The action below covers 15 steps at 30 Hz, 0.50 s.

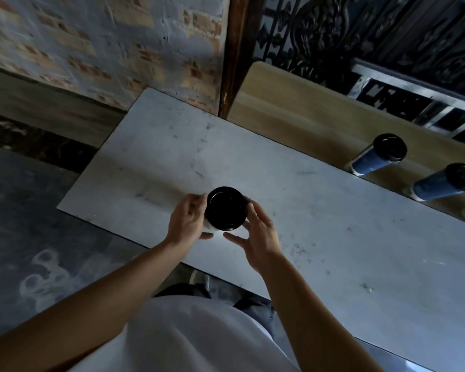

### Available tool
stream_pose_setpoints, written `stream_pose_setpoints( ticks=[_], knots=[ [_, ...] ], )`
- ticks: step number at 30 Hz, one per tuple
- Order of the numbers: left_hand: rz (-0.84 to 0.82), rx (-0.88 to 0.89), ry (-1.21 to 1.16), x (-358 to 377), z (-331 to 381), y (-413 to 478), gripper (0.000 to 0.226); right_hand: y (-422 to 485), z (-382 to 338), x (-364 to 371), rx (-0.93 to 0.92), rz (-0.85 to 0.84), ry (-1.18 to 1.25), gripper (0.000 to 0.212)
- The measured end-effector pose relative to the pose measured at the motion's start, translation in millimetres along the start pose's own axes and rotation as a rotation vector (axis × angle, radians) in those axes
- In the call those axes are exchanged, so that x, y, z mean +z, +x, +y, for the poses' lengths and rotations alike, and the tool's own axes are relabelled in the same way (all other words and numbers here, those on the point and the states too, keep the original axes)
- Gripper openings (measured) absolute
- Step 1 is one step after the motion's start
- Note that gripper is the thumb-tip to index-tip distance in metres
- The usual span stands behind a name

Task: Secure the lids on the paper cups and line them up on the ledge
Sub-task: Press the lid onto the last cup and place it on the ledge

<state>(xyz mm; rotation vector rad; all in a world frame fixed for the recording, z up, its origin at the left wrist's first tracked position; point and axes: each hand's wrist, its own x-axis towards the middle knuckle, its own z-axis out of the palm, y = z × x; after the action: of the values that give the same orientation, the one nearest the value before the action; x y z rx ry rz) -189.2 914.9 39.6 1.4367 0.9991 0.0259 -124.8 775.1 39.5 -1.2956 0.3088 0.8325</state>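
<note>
Fingers of the left hand gripped the cup; the right hand lay open against the lid. Uneven pressure might leave it unseated.

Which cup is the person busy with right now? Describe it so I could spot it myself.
Find the big grey table. Near its front edge, between the person's left hand and right hand, is a black-lidded cup. Unlike the blue cups on the wooden ledge at the right, it is the only one being handled.
</note>
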Motion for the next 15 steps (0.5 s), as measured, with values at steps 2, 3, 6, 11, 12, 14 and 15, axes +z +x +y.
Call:
stream_pose_setpoints(
  ticks=[2, 3, 6, 11, 12, 14, 15],
  knots=[
    [-0.008, 0.043, 0.056, -4.8, 2.3, 2.7, 0.025, 2.1, -2.6, 2.0, -0.006, 0.003, -0.044, 0.025],
    [-0.016, 0.08, 0.085, -6.4, 2.1, 3.9, 0.023, 2.2, -1.8, 4.2, -0.009, 0.017, -0.057, 0.026],
    [-0.074, 0.151, 0.09, -5.2, 3.0, 2.8, 0.024, 2.5, 3.6, 10.5, -0.02, 0.078, -0.076, 0.025],
    [-0.045, 0.039, -0.102, 6.3, 4.4, -8.3, 0.024, -5.0, 1.7, 8.1, 0.029, 0.04, 0.024, 0.025],
    [-0.01, 0.001, -0.142, 7.5, 4.4, -11.7, 0.025, -7.6, 3.0, 6.8, 0.021, 0.007, 0.044, 0.025],
    [0.072, -0.064, -0.213, 9.1, 3.2, -17.0, 0.027, -13.5, 10.1, 6.9, -0.005, -0.039, 0.048, 0.026],
    [0.1, -0.074, -0.221, 10.0, 1.4, -18.8, 0.027, -16.3, 13.8, 7.3, -0.017, -0.041, 0.043, 0.027]
  ],
)
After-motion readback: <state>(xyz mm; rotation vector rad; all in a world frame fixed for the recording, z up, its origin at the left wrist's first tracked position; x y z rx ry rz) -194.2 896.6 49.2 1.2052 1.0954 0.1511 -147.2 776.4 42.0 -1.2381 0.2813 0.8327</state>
